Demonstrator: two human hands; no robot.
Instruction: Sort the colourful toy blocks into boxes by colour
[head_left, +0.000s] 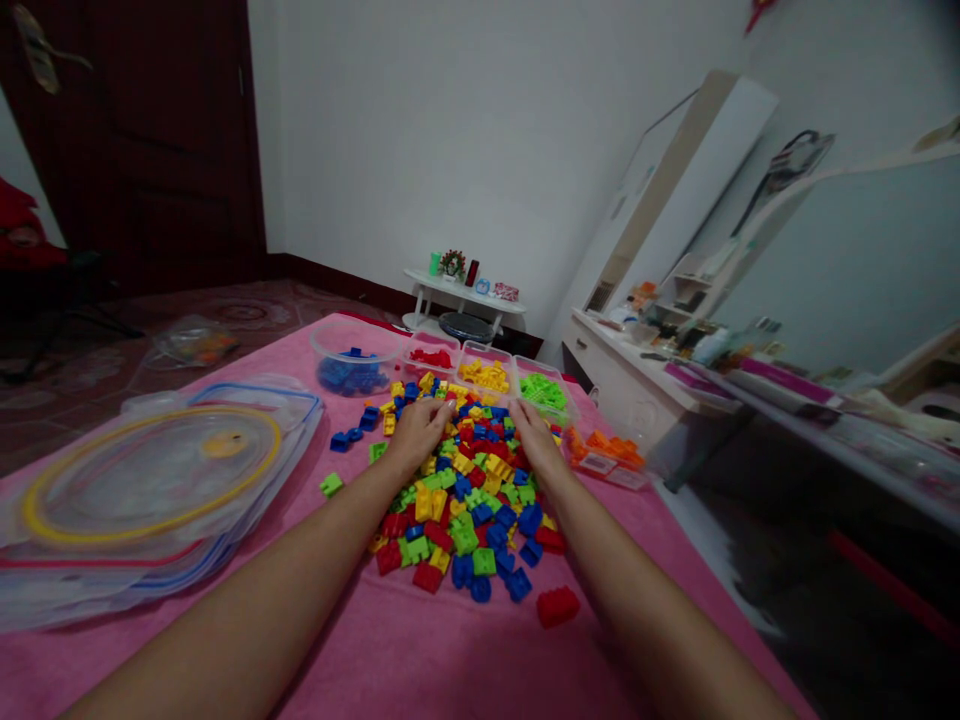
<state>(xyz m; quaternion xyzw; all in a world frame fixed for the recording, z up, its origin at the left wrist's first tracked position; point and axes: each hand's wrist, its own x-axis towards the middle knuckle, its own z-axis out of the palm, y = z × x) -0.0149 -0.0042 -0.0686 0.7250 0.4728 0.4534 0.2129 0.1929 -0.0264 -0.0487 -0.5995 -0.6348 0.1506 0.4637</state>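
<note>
A heap of small plastic building blocks [469, 500] in red, yellow, green and blue lies on a pink cloth [420, 650]. My left hand [417, 428] rests on the heap's far left part, fingers curled down into the blocks. My right hand [534, 435] lies on the far right part, fingers bent among the blocks. What either hand holds, if anything, is hidden by the fingers and the pile. A single red block [557, 605] sits apart at the near right.
Behind the heap stand a round tub of blue blocks [352, 368] and clear boxes of red blocks [430, 356], yellow blocks [484, 374], green blocks [543, 390] and orange blocks [609, 450]. Stacked clear lids [150, 480] lie left. A white desk [637, 385] stands right.
</note>
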